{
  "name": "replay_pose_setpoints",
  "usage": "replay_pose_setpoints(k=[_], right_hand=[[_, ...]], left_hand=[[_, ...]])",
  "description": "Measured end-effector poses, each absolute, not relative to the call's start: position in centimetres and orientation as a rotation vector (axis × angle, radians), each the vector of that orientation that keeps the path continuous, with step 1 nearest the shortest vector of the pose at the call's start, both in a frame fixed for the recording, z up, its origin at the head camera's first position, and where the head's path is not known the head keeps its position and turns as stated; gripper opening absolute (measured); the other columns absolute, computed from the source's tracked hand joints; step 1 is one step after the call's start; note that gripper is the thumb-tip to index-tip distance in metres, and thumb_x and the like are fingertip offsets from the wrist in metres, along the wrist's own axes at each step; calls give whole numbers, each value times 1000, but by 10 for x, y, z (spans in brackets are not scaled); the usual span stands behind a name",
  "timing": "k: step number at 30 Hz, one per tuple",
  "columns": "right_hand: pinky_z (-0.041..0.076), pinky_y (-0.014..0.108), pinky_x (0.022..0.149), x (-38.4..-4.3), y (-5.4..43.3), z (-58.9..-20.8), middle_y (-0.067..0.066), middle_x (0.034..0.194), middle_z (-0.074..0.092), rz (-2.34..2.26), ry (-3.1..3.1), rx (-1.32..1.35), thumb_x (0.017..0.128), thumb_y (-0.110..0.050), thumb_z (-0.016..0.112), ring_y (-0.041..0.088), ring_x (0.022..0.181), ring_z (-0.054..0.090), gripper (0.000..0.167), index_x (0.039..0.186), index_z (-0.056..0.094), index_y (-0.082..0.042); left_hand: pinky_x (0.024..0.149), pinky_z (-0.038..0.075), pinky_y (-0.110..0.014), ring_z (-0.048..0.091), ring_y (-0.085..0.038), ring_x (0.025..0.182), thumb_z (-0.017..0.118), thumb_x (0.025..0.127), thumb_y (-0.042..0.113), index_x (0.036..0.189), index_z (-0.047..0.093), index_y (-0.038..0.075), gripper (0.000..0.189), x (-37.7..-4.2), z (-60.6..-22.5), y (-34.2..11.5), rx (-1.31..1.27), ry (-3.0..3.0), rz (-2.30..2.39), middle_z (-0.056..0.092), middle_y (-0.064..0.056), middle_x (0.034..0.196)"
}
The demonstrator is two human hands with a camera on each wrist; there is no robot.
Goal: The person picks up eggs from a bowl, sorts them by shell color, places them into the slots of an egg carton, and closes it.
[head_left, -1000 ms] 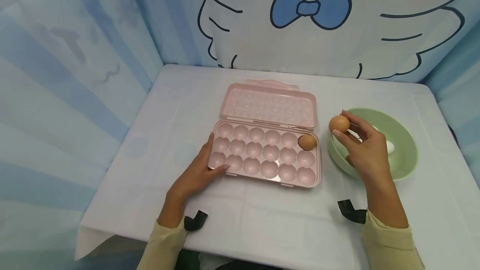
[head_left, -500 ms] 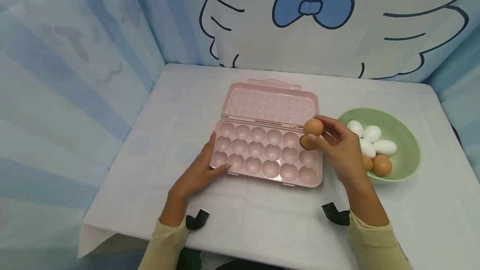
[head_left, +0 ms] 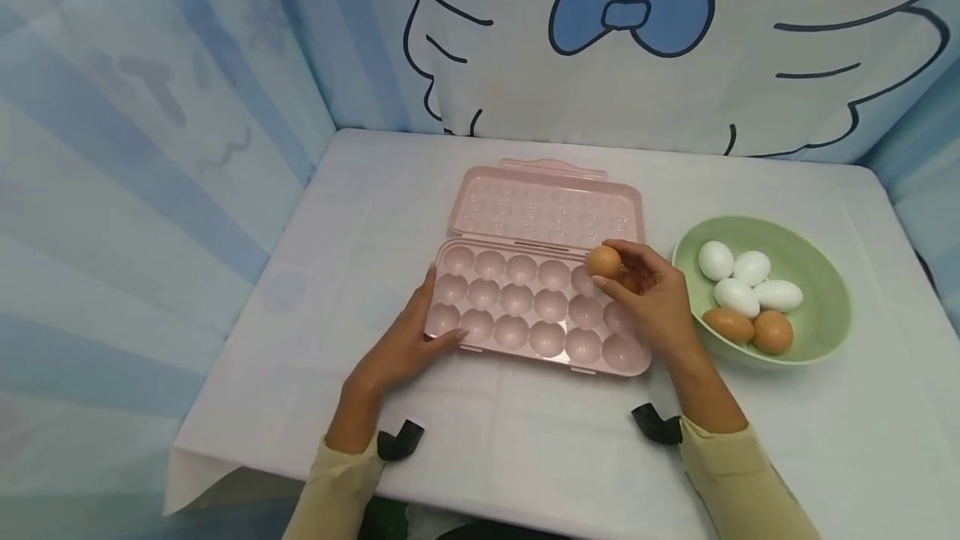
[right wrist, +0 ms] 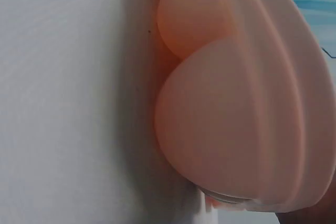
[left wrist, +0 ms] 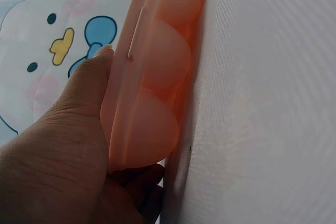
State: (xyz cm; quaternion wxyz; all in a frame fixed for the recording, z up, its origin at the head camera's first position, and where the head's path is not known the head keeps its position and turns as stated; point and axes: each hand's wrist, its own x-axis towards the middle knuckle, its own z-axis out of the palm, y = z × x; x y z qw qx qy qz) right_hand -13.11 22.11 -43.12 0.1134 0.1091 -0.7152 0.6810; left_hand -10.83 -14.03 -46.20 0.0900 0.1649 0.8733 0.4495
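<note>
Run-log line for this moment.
left hand: holds tray; right hand: pinches brown egg over tray; lid: open; bowl: four white eggs, two brown eggs

egg tray [head_left: 517,299]: glossy plastic | bowl [head_left: 825,294]: smooth plastic | tablecloth [head_left: 540,440]: matt cloth

The white table [head_left: 517,448] bears carton [head_left: 537,283] and bowl [head_left: 823,317].

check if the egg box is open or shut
Open: the box's lid lies folded back beyond the cups, which show uncovered from above.
</note>
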Motion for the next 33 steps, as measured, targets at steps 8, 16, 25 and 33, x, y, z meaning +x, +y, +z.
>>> replay_pose_setpoints(k=[8, 16, 25, 33], right_hand=[[56, 24, 85, -134, 219, -439, 14, 121, 70, 2001, -2051, 291, 81, 20, 78, 19, 103, 69, 51, 129, 63, 13], [54, 22, 84, -133, 220, -439, 15, 122, 70, 1799, -2298, 181, 84, 1, 86, 20, 105, 67, 50, 131, 69, -2], [51, 22, 83, -135, 221, -444, 15, 123, 70, 1622, -2471, 143, 83, -7, 89, 26, 107, 63, 52, 131, 69, -5], [49, 22, 84, -134, 222, -441, 10, 123, 70, 1575, -2498, 133, 83, -10, 90, 23, 107, 62, 49, 128, 72, -10]], left_hand=[[122, 18, -47, 13, -19, 155, 74, 97, 41, 167, -8, 24, 109, -109, -463, -139, 503, 2588, 1357, 8, -1, 172], [122, 18, -47, 13, -19, 155, 75, 97, 37, 167, -8, 23, 109, -109, -462, -139, 513, 2593, 1352, 8, -2, 172], [122, 16, -46, 10, -18, 155, 74, 98, 36, 167, -8, 21, 108, -109, -463, -139, 503, 2586, 1346, 6, -1, 172], [122, 17, -47, 11, -20, 155, 74, 98, 37, 167, -7, 18, 108, -110, -463, -139, 508, 2590, 1344, 7, -4, 172]])
